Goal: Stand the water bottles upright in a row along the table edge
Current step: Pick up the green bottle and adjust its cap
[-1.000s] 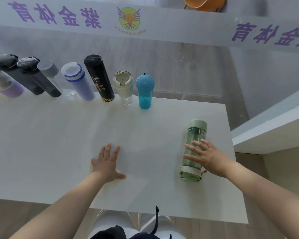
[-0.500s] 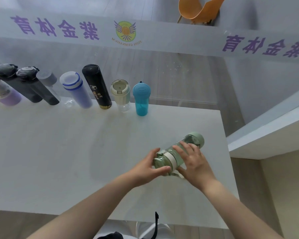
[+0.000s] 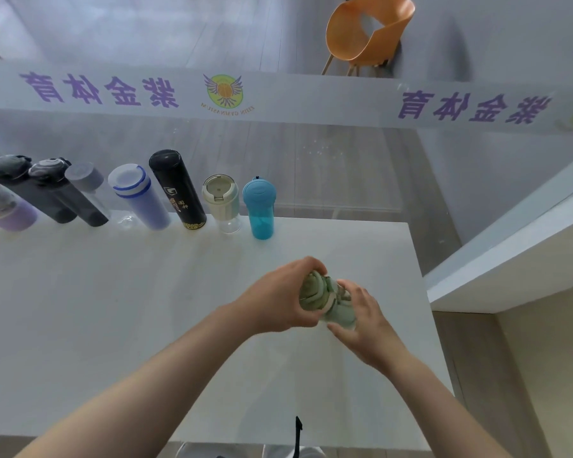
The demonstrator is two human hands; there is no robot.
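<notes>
A pale green water bottle is held over the right part of the white table, its lid end toward me. My left hand grips its lid end from the left. My right hand holds its body from the right, fingers wrapped around it. Most of the bottle is hidden between the hands. Along the table's far edge stands a row of several upright bottles, ending on the right with a black flask, a cream-lidded clear bottle and a blue bottle.
A glass wall with purple lettering rises right behind the far edge. The far edge right of the blue bottle is bare table. A white ledge juts in at the right. An orange chair stands beyond the glass.
The green bottle lay flat on the table under my right hand. My left hand came across and took its lid end, and both hands have lifted and turned it toward upright.
</notes>
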